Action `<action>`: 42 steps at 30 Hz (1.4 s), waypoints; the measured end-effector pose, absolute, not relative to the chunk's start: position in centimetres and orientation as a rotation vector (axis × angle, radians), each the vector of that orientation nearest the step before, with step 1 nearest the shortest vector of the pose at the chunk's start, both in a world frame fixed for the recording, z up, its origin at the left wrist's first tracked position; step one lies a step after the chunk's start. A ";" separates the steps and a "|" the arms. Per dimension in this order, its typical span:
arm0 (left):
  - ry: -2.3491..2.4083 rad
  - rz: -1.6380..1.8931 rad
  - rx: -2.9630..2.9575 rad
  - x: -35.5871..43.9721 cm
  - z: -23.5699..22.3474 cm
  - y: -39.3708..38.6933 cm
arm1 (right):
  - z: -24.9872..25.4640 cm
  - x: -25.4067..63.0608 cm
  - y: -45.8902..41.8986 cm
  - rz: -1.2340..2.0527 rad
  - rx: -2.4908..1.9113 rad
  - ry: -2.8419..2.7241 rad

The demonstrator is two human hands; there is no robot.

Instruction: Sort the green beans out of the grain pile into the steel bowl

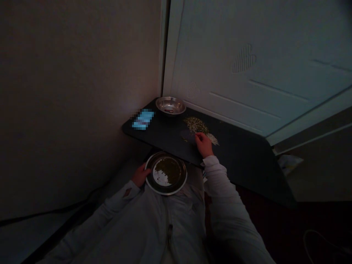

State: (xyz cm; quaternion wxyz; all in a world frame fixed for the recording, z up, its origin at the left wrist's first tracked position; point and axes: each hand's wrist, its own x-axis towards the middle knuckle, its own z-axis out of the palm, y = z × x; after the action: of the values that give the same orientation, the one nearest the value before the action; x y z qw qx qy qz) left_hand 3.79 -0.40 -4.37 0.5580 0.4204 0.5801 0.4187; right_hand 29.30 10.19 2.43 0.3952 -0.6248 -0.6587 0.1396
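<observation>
With fingers curled at its left rim, my left hand [140,175] grips a round metal plate [166,191] below the table's front edge. Dark greenish grains [172,170] cover much of the plate's bottom, leaving a bright bare patch at the left. My right hand [204,144] is over the dark table, its thumb and fingers pinched together. Just beyond it lies a spread pile of mixed green and pale grains [195,125]. Paler grains [212,138] lie right behind the hand. Whatever the right fingertips hold is too small to make out.
A shiny metal bowl [170,106] stands at the table's back corner, with a small dark item inside. Left of it lies a lit phone [143,119], its screen blurred. The dark table [247,161] meets a wall [82,73] and a white panel with hearts [220,73].
</observation>
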 end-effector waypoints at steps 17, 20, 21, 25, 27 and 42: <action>1.418 1.014 0.903 4.9 -3.6 0.6 | 2.5 29.0 9.6 0.741 -1.410 -1.565; 1.391 1.018 0.892 4.8 -3.8 0.5 | 2.5 29.0 9.5 0.766 -1.397 -1.465; 1.382 1.020 0.889 4.8 -3.9 0.5 | 2.5 28.9 9.5 0.760 -1.403 -1.454; 1.369 1.027 0.893 4.5 -4.6 0.5 | 2.7 28.7 9.3 0.745 -1.408 -1.456; 1.370 1.023 0.905 4.5 -4.8 0.5 | 2.7 28.5 9.2 0.748 -1.399 -1.461; 1.352 1.051 0.921 4.4 -5.1 0.5 | 2.7 25.4 10.0 0.328 -1.356 -1.693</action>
State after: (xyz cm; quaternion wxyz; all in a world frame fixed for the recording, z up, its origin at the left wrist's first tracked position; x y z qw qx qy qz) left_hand 4.39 0.53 -5.05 0.5633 0.3914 0.5745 0.4466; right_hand 25.45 10.04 2.70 0.4566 -0.5499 -0.6866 0.1330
